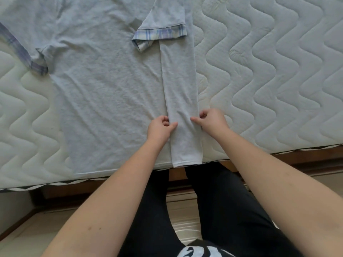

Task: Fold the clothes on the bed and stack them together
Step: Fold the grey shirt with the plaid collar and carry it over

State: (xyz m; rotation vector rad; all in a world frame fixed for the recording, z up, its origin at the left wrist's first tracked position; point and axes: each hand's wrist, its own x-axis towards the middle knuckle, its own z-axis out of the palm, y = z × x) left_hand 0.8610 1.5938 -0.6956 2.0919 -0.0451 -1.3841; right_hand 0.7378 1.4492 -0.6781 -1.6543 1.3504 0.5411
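A light blue-grey T-shirt [104,86] with plaid sleeve cuffs lies flat on the white quilted mattress [269,80]. Its right side is folded inward as a long narrow strip [179,86], with the right sleeve [163,23] laid across the top. My left hand [161,127] pinches the strip's left edge, fingers curled. At the strip's right edge, my right hand [209,120] pinches the fabric. Both hands sit near the shirt's hem. The left sleeve [27,52] lies spread out at the left.
The mattress edge [278,150] runs across the view just below my hands, with the wooden bed frame [289,160] under it. My legs in dark trousers [222,210] stand against the bed. Bare mattress extends to the right of the shirt.
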